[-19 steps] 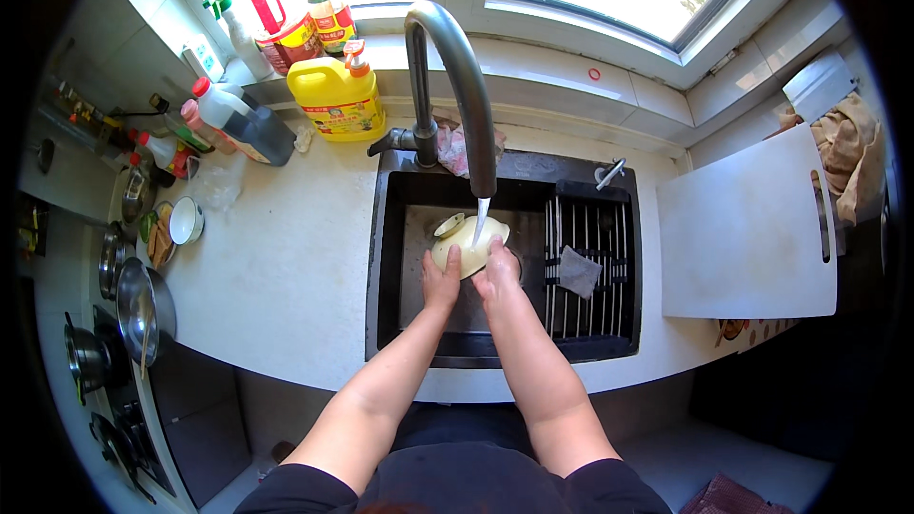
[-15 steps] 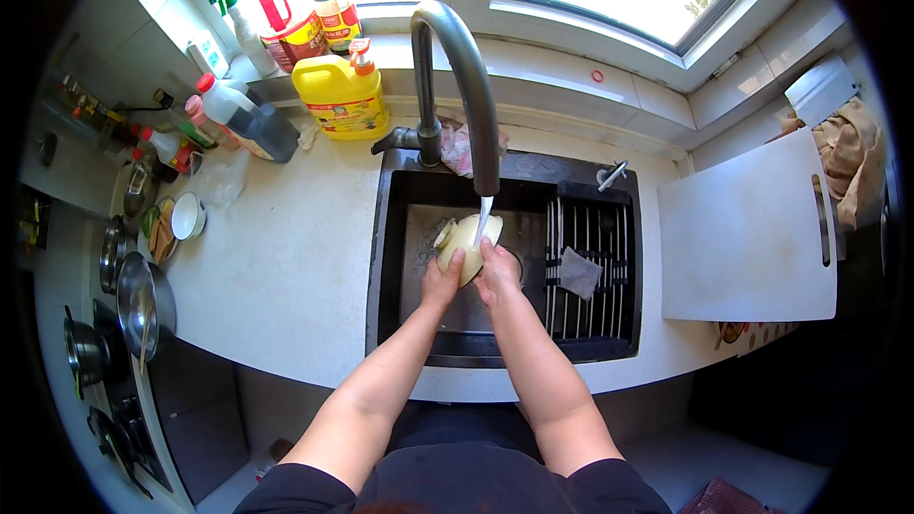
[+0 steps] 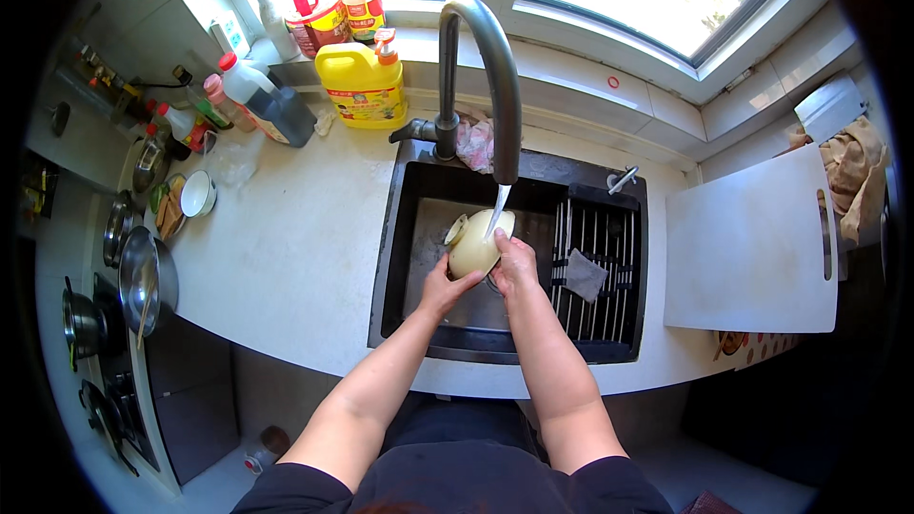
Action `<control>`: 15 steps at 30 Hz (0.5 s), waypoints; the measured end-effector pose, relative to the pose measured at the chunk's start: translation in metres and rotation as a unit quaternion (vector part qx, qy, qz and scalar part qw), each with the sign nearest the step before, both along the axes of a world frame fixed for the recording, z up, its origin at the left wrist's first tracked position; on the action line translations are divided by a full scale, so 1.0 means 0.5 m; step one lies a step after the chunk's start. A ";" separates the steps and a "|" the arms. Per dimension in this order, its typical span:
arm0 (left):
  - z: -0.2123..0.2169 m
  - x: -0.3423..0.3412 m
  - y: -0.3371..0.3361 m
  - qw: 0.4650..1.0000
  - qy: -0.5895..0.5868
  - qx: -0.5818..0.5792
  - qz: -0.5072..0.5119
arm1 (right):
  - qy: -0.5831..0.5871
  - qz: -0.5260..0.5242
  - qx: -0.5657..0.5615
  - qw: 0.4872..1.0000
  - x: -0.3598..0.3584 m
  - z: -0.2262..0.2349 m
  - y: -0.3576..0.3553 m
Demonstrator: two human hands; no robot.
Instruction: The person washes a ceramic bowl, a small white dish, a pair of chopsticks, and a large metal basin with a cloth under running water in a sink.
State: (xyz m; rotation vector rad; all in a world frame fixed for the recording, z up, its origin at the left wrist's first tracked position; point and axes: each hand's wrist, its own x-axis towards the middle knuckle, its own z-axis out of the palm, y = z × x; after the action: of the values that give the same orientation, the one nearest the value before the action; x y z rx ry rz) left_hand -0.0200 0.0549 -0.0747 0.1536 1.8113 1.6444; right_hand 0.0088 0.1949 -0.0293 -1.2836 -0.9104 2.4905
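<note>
While water ran from the faucet (image 3: 481, 67) above, the left hand (image 3: 443, 287) and right hand (image 3: 514, 262) both gripped a cream bowl (image 3: 476, 243) between them over the sink (image 3: 419, 228).

We stood in a home kitchen: a black recessed sink (image 3: 419, 219) under a curved grey metal tap (image 3: 481, 57), a yellow plastic jug (image 3: 362, 86) by the window, steel pots (image 3: 143, 276) on a stove, a white rectangular cutting board (image 3: 752, 247).

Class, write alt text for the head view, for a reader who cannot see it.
Both hands, left hand and right hand, hold a cream bowl under running water from a curved tap over a dark sink. A white cutting board lies to the right.
</note>
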 end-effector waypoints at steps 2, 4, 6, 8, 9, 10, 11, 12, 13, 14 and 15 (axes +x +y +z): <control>0.019 0.000 0.010 0.997 -0.011 -0.072 0.009 | 0.015 0.010 -0.010 1.000 0.002 0.003 -0.007; 0.019 -0.004 0.022 0.996 -0.024 -0.071 0.053 | -0.001 0.037 0.010 0.999 0.003 0.006 -0.035; 0.026 -0.008 0.025 0.997 -0.019 -0.048 0.060 | 0.014 0.010 0.000 1.000 0.008 0.016 -0.038; 0.059 -0.010 0.019 1.000 0.004 -0.007 0.027 | 0.029 -0.011 -0.002 1.000 0.014 0.028 -0.029; 0.053 -0.010 0.014 1.000 0.014 -0.017 0.016 | 0.019 -0.019 0.004 1.000 0.014 0.036 -0.024; 0.048 -0.011 0.008 0.999 0.024 -0.026 0.006 | 0.021 -0.013 0.003 1.000 0.013 0.043 -0.022; 0.044 -0.011 0.005 0.999 0.035 -0.035 -0.004 | 0.023 -0.007 0.001 1.000 0.013 0.049 -0.022; 0.041 -0.009 0.005 0.998 0.032 -0.051 0.003 | 0.026 -0.001 -0.001 1.000 0.013 0.052 -0.022; 0.049 -0.008 0.012 0.997 0.030 -0.065 0.009 | 0.025 0.000 0.010 1.000 0.010 0.051 -0.028; 0.053 -0.007 0.017 0.996 0.027 -0.079 0.016 | 0.019 -0.002 0.016 1.000 0.011 0.053 -0.030; 0.054 -0.006 0.021 0.996 0.029 -0.080 0.019 | 0.013 -0.003 0.023 1.000 0.013 0.057 -0.032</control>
State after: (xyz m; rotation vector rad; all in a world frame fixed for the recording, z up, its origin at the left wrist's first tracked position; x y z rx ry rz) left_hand -0.0228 0.0656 -0.0479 0.0972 1.9917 1.5280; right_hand 0.0152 0.1791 -0.0010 -1.2348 -0.9486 2.4611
